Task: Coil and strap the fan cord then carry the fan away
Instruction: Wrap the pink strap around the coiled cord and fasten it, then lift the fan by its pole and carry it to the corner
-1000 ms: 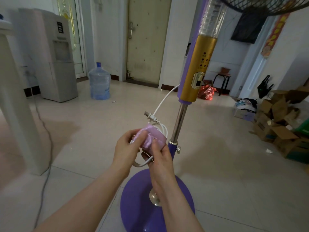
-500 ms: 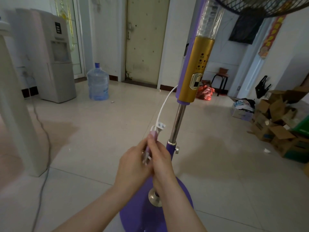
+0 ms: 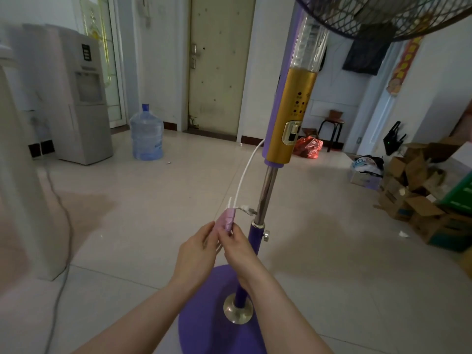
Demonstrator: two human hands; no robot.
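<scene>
A tiled room seen from head height, looking down at two bare forearms. One standing fan [image 3: 288, 129] fills the middle: a dark wire grille at the top right edge, a clear section of column, then a gold control panel with small dark buttons and a framed switch, backed in purple. Under it runs a chrome pole into a purple sleeve with one side knob, down to a round purple base [image 3: 204, 325] on the floor by the person's feet. Marks beside the buttons are too small to read.

One white cord [image 3: 246, 172] leaves the back of the gold panel and hangs in a curve down to the hands, just left of the pole. Its coiled end is bundled in one pink strap [image 3: 226, 222], with the plug [image 3: 246, 208] sticking out to the right, close to the pole.

The left hand [image 3: 198, 254] pinches the lower left edge of the strap. The right hand [image 3: 236, 247] pinches its lower right side, fingers closed narrow on it.

Behind, left: one grey water dispenser [image 3: 79, 103] and one blue water jug [image 3: 146, 135]. At the right wall, a heap of open cardboard boxes [image 3: 419, 195], too jumbled to count. A red banner with yellow characters hangs top right, unreadable.
</scene>
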